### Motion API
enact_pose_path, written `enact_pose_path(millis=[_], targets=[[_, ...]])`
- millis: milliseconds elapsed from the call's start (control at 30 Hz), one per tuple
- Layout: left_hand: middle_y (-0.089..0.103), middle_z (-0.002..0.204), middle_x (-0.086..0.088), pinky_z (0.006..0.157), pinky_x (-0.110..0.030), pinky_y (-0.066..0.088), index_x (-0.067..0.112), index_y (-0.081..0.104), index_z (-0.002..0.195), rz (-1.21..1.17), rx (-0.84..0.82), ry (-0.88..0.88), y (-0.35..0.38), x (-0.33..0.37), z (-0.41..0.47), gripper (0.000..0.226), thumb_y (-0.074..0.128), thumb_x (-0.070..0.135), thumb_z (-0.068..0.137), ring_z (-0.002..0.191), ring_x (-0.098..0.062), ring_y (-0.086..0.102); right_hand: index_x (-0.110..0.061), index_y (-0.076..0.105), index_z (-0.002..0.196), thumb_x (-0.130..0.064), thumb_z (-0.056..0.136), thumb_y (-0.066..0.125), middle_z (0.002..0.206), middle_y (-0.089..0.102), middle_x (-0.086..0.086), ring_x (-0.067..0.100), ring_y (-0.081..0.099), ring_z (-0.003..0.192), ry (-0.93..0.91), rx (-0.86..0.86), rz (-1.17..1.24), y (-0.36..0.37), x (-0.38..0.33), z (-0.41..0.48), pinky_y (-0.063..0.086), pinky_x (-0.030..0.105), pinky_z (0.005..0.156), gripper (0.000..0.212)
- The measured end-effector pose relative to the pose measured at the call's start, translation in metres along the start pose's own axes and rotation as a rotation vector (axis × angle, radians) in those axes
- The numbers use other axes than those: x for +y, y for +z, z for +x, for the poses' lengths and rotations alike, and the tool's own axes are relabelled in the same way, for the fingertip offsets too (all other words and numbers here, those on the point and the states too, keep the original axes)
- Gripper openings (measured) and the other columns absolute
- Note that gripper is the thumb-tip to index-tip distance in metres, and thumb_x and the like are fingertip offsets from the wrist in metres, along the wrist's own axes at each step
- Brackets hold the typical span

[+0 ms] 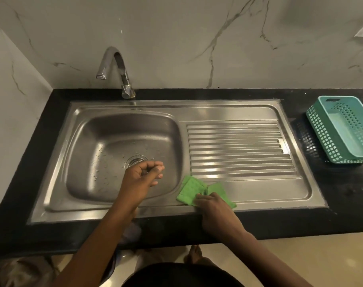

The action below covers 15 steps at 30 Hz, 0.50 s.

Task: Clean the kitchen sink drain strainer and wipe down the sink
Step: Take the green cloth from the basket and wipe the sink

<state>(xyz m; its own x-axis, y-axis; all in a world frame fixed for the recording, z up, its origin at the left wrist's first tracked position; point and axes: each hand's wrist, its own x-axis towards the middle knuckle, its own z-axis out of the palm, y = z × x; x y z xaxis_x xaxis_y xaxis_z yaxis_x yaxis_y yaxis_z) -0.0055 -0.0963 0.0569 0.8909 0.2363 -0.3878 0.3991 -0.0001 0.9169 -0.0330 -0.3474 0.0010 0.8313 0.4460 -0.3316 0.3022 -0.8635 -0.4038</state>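
Setting: marble-look wall behind a black table [342, 204] that carries a steel sink [259, 195] with a ribbed draining board [238, 150] on its right side; a tap [114, 67] stands at the back and a teal basket [342, 129] sits well apart on the far right.
Strainer: the drain strainer [135, 160] sits seated in the bottom of the basin, partly hidden by the fingers above it; water droplets lie on the basin floor around it.
Left hand: the left hand [142, 175] hangs over the basin just by the drain, fingers curled toward the thumb as if pinching; whether anything is between them I cannot tell.
Right hand: the right hand [213, 208] lies on the green cloth [194, 189], fingers pressed down on its near edge, at the front lip of the sink beside the basin.
Cloth: crumpled and folded, resting on the flat steel just below the ribs.
Step in hand: likely lifting the strainer out while the cloth is made ready.
How to do it well: grip the strainer's centre or rim firmly, lift it straight up so nothing falls into the drain, and gather the cloth into a flat pad before wiping.
Risk: wet metal may slip from the fingers.
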Motion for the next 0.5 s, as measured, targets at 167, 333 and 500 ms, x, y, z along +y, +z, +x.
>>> enact_pose_path(millis=[167, 333, 500], targets=[[0.083, 0.107, -0.003, 0.089, -0.038, 0.062, 0.021, 0.08, 0.107, -0.009, -0.078, 0.007, -0.033, 0.004, 0.029, 0.012, 0.072, 0.019, 0.099, 0.1, -0.022, 0.079, -0.03, 0.068, 0.132, -0.007, 0.089, 0.056, 0.143, 0.064, -0.01, 0.02, 0.056, 0.115, -0.018, 0.014, 0.11, 0.012, -0.055, 0.017, 0.048, 0.031, 0.096, 0.05], [0.083, 0.104, -0.008, 0.089, -0.042, 0.06, 0.021, 0.081, 0.104, -0.003, -0.128, 0.017, -0.062, 0.011, 0.054, 0.01, 0.074, 0.017, 0.098, 0.1, -0.025, 0.079, -0.015, 0.073, 0.127, -0.003, 0.078, 0.058, 0.133, 0.07, 0.006, 0.032, 0.06, 0.117, -0.116, -0.067, 0.187, 0.032, -0.137, 0.069, 0.045, 0.035, 0.104, 0.052], [0.082, 0.105, -0.015, 0.088, -0.042, 0.061, 0.019, 0.08, 0.106, -0.003, -0.168, 0.017, -0.083, 0.014, 0.07, 0.011, 0.073, 0.016, 0.098, 0.099, -0.024, 0.078, -0.011, 0.072, 0.132, 0.001, 0.086, 0.061, 0.142, 0.064, 0.009, 0.03, 0.056, 0.13, -0.187, -0.16, 0.217, 0.037, -0.167, 0.09, 0.036, 0.033, 0.115, 0.049]])
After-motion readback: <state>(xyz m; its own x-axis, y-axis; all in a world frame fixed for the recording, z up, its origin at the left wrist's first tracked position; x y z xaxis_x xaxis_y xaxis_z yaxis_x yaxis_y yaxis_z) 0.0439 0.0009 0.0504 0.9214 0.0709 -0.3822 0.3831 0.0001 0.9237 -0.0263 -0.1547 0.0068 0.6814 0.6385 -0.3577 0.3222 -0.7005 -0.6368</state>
